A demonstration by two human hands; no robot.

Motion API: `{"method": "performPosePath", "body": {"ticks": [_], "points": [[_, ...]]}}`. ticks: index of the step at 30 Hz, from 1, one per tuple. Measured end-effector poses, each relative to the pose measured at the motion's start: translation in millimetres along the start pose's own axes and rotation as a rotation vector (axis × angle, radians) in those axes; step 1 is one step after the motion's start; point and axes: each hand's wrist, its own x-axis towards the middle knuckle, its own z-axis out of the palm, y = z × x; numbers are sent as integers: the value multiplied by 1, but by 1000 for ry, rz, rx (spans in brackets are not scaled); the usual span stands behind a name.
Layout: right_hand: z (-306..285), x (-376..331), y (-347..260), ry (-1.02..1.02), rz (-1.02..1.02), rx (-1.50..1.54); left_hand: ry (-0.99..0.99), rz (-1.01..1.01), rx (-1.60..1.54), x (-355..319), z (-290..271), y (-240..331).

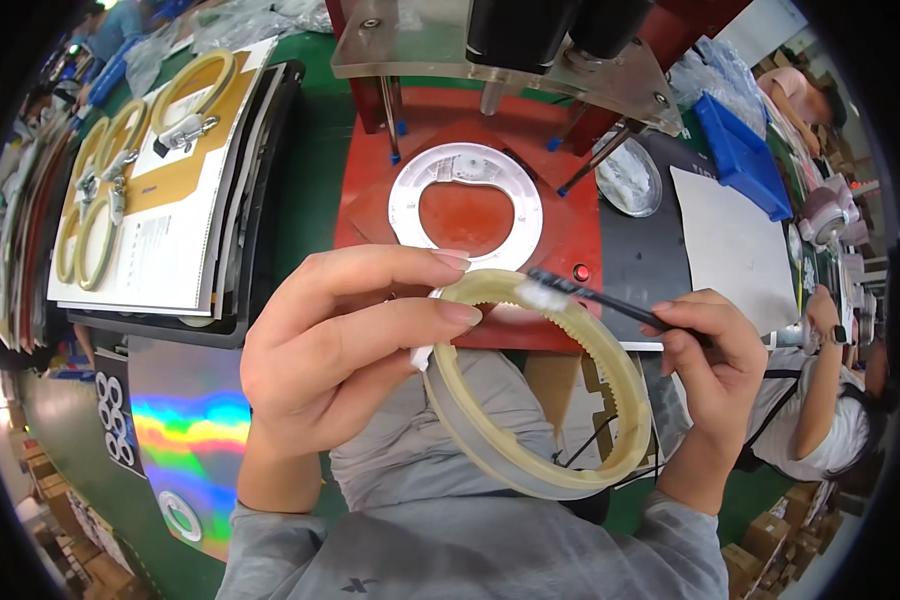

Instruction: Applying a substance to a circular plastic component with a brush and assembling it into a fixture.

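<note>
My left hand (320,350) pinches the upper left of a cream-yellow plastic gear ring (632,410) with teeth along its inner wall, tilted over my lap. Small white parts show beside those fingertips. A thin black brush (615,303) is gripped near its end by my right hand (715,355). Its tip carries a white, grease-like smear and meets the ring's upper inner edge. Just beyond the ring, a white plastic ring-shaped housing (410,200) with an off-round opening lies on a red base plate (370,150).
A press with a clear plate (420,55) overhangs the red base. At left, several similar rings (195,85) lie on stacked papers (135,260) in a black tray. To the right are a round dish of white material (627,175), a blue bin (740,155) and a co-worker's arm (820,400).
</note>
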Motion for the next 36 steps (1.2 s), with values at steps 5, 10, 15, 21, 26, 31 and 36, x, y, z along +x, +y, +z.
{"method": "performPosePath", "body": {"ticks": [5,10,15,21,26,31,36], "points": [[16,21,-10,-73,-150,-95,21,-53,9,-7,-2,2],[27,27,-19,-43,-359,-362,103,-86,-51,-14,-5,0],[-1,26,-55,-186,-396,-630,61,-88,1,-14,-16,7],[-27,43,-99,-710,-302,-790,-348,177,227,-3,-20,27],[-38,70,-95,-1015,-96,-611,-526,267,215,5,-4,30],[-53,68,-37,-1105,112,-32,-465,365,359,-8,-2,36],[-70,5,57,-235,468,575,-456,158,291,-13,-28,28]]}}
